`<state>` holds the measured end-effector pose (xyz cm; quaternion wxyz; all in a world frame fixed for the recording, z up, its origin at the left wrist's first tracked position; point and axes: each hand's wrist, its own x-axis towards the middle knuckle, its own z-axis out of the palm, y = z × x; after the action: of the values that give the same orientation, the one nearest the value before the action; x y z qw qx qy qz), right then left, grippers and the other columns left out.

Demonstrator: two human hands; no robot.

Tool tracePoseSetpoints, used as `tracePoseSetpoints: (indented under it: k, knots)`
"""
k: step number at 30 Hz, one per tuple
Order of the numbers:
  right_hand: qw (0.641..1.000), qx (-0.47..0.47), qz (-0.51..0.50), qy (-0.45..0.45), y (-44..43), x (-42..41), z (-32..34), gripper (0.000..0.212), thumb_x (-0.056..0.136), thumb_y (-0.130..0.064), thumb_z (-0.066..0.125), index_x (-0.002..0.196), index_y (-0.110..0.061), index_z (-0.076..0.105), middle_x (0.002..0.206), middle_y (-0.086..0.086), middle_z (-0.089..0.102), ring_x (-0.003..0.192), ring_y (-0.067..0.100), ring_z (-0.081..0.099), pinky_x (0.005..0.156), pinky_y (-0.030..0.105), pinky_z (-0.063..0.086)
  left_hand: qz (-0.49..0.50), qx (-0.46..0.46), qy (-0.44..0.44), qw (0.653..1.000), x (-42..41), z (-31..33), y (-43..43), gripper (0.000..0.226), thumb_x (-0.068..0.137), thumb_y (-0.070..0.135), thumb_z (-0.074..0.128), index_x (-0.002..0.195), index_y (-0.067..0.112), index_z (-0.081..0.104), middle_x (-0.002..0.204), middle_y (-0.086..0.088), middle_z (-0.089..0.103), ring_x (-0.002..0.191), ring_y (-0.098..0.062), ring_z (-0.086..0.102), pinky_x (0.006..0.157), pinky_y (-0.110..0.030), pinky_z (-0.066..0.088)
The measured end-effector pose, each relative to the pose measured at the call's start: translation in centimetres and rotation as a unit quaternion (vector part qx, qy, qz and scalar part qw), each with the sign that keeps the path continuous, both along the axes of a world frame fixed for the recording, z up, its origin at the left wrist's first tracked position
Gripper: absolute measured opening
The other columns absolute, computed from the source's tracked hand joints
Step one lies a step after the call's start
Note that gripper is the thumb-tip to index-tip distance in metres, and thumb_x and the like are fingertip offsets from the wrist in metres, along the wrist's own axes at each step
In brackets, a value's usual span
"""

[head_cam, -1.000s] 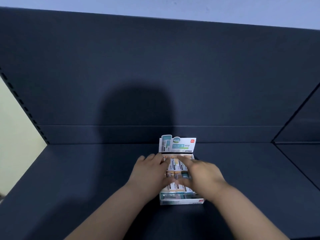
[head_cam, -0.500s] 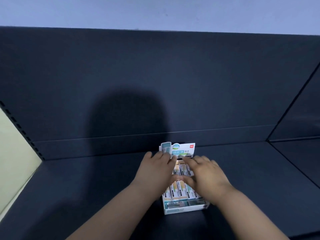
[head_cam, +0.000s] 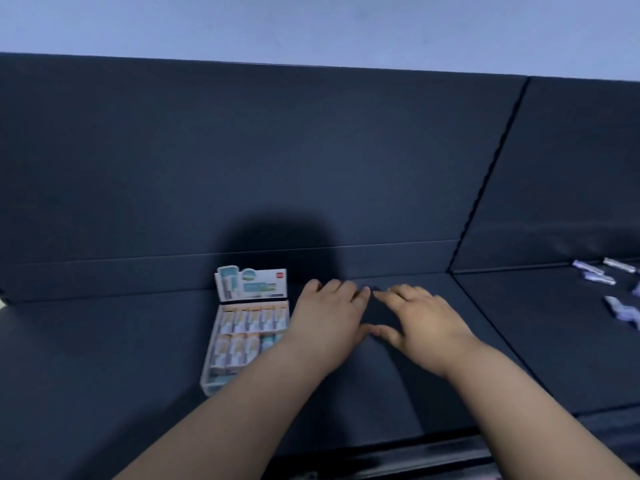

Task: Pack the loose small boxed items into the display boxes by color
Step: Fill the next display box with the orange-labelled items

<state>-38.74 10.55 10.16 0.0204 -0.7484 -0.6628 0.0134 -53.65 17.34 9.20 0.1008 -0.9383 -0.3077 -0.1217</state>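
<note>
A white display box (head_cam: pixel 211 355) with an upright printed header card stands on the dark shelf left of centre. It holds rows of small boxed items (head_cam: pixel 254 320), mostly orange-and-white, with a teal one or two at the right of the near row. My left hand (head_cam: pixel 329 320) hovers just right of the box, fingers spread and holding nothing; its forearm covers the box's near right corner. My right hand (head_cam: pixel 419 323) is beside it over bare shelf, fingers straight and empty. Several loose pale purple boxed items (head_cam: pixel 595 275) lie on the adjoining shelf at far right.
The dark shelf (head_cam: pixel 104 358) has a tall back panel and a low lip along the back. A seam (head_cam: pixel 485 317) divides it from the right-hand shelf section. The shelf's front edge runs along the bottom of the view.
Both hands have lifted off the items in the display box and moved to its right. The view has swung right, bringing the loose purple items into sight.
</note>
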Motion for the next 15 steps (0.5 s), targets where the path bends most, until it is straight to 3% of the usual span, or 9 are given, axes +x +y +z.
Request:
tracePoseSetpoints:
  k: [2, 4, 15]
  knots:
    - [1.000, -0.009, 0.006, -0.009, -1.6, 3.0, 0.4, 0.065, 0.093, -0.059, 0.040, 0.149, -0.030, 0.024, 0.151, -0.007, 0.029, 0.138, 0.016, 0.026, 0.110, 0.032, 0.025, 0.009, -0.005, -0.006, 1.000, 3.1, -0.1, -2.0, 0.064, 0.097, 0.053, 0.034, 0.148, 0.016, 0.028, 0.138, -0.003, 0.045, 0.125, -0.023, 0.043, 0.099, -0.038, 0.030]
    - [1.000, -0.016, 0.012, -0.019, -3.0, 5.6, 0.8, 0.065, 0.093, -0.057, 0.041, 0.149, -0.029, 0.024, 0.152, -0.007, 0.027, 0.139, 0.016, 0.024, 0.110, 0.032, 0.025, 0.029, -0.011, 0.005, 1.000, 5.8, -0.2, -3.9, 0.063, 0.099, 0.051, 0.030, 0.150, 0.016, 0.021, 0.142, -0.003, 0.039, 0.129, -0.023, 0.037, 0.103, -0.039, 0.026]
    - [1.000, -0.017, -0.011, -0.001, -10.1, 17.2, 0.9, 0.061, 0.095, -0.054, 0.039, 0.149, -0.032, 0.023, 0.154, -0.008, 0.022, 0.142, 0.014, 0.018, 0.112, 0.032, 0.021, 0.031, -0.065, 0.022, 0.997, 17.9, -0.6, -10.3, 0.062, 0.099, 0.050, 0.031, 0.151, 0.019, 0.018, 0.145, -0.002, 0.036, 0.133, -0.021, 0.033, 0.106, -0.039, 0.024]
